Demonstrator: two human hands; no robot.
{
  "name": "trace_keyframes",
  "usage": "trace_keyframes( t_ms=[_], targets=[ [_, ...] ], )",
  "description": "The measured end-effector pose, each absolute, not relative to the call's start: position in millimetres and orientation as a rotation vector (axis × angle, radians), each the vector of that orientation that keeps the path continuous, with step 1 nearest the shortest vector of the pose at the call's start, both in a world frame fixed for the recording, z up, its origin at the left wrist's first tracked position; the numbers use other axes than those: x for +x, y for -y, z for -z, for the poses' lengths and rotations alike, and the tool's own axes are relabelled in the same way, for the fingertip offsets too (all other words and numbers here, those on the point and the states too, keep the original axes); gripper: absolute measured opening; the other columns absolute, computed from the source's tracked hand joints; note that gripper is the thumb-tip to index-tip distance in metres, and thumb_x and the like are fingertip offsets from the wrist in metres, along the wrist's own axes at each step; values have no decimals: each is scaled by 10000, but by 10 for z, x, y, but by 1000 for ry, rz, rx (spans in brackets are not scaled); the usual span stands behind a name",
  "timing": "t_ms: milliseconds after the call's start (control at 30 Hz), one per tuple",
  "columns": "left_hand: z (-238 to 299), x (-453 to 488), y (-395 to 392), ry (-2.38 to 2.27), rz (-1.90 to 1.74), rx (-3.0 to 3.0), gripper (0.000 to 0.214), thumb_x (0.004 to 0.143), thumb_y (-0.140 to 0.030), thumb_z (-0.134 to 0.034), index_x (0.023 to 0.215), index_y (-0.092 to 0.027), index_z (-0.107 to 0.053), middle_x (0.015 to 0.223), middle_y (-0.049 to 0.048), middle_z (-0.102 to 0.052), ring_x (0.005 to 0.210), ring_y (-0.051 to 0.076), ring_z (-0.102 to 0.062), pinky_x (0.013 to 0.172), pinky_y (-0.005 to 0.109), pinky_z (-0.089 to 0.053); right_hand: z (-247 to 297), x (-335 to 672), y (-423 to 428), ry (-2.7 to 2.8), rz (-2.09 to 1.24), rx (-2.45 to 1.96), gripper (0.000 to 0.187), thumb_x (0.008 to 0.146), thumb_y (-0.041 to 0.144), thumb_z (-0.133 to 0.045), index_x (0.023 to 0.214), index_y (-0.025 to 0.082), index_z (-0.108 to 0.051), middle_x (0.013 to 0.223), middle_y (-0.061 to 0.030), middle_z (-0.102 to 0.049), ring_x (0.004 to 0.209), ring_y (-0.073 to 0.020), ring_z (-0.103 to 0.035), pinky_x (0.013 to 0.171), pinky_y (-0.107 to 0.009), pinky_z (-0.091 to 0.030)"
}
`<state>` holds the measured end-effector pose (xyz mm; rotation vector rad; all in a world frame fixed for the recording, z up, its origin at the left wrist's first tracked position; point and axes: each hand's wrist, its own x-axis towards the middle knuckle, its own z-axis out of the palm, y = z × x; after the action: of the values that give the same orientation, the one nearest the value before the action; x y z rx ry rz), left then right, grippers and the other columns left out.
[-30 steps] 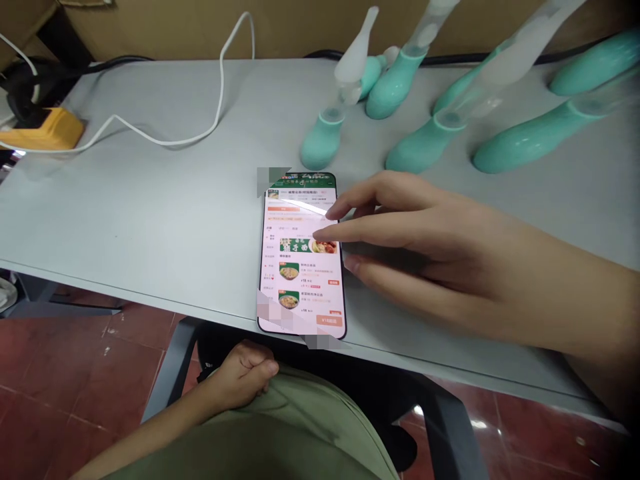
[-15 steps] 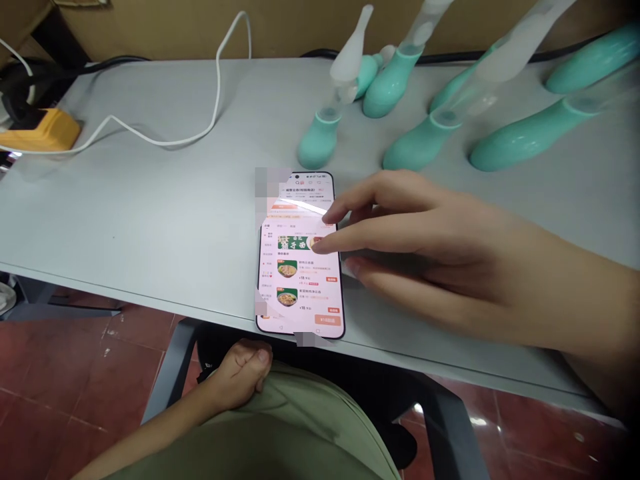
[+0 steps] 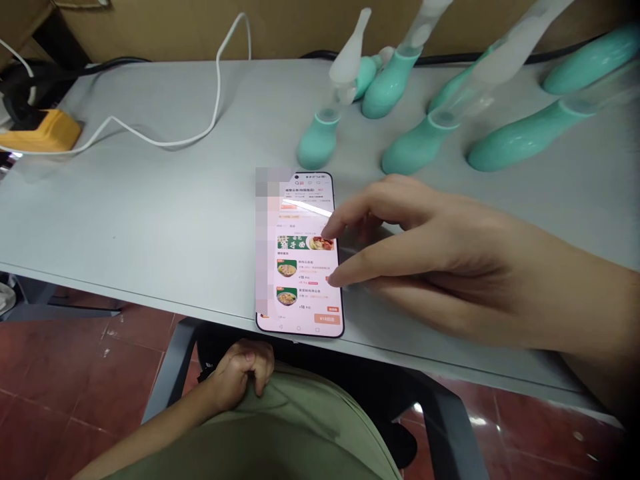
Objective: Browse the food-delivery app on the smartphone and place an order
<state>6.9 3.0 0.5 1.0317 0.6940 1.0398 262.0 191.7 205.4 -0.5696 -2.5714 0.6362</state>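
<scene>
A smartphone (image 3: 300, 257) lies flat on the grey table (image 3: 150, 213), close to its near edge, its lit screen showing a food-ordering page with dish pictures. My right hand (image 3: 430, 253) reaches in from the right with fingers apart; the index fingertip touches the screen's right side at the lower listing, and the thumb hovers over the screen higher up. My left hand (image 3: 243, 377) rests below the table edge on my lap, fingers curled on the green fabric of my trousers (image 3: 300, 433).
Several teal devices with frosted clear caps (image 3: 320, 133) stand and lean across the back right of the table. A white cable (image 3: 215, 100) loops over the table's left half to a yellow power strip (image 3: 43, 130). Red tiled floor (image 3: 75, 373) lies below.
My right index finger has slid down the screen's right side from the banner to a lower listing. My left hand's fingers have shifted slightly on my lap.
</scene>
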Motion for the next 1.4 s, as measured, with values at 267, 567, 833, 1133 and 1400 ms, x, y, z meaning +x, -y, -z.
trace_keyframes(
  t_ms=[267, 567, 833, 1133, 1400],
  targets=[
    [-33, 37, -26, -771, -952, 1061, 698, 1115, -437, -382, 603, -177, -779, 580, 68, -584, 657, 184, -546, 682, 341, -396, -2048, 2600, -1921, 2553, -635, -619, 321, 943, 153, -552, 1068, 318, -796, 1156, -46, -716, 1003, -224, -707, 824, -418, -599],
    [-83, 21, -46, -854, -841, 1224, 686, 1140, -452, -390, 702, -203, -856, 636, 79, -619, 705, 185, -594, 718, 330, -453, -2055, 2597, -1910, 2487, -631, -759, 311, 940, 220, -595, 1186, 311, -763, 1174, -78, -728, 1052, -277, -706, 822, -475, -602],
    [-113, 60, -42, -975, -862, 1373, 495, 1038, -370, -665, 594, -179, -776, 551, 28, -580, 562, 123, -563, 548, 249, -402, -2028, 2612, -1921, 2476, -570, -852, 331, 978, 296, -588, 1278, 274, -728, 1212, -108, -689, 1100, -291, -680, 953, -520, -578],
    [-90, 71, -47, -996, -888, 1327, 527, 959, -436, -767, 521, -171, -642, 562, 5, -510, 567, 121, -504, 549, 262, -379, -1991, 2589, -1910, 2497, -552, -889, 388, 995, 340, -576, 1363, 285, -685, 1317, -127, -643, 1208, -319, -639, 1009, -564, -561],
    [-124, 46, -31, -1122, -852, 1260, 590, 1090, -556, -504, 800, -175, -849, 735, 87, -729, 727, 179, -669, 715, 287, -502, -1996, 2607, -1897, 2507, -559, -930, 423, 991, 361, -583, 1402, 315, -673, 1356, -131, -617, 1256, -357, -616, 1025, -612, -556]
  ],
)
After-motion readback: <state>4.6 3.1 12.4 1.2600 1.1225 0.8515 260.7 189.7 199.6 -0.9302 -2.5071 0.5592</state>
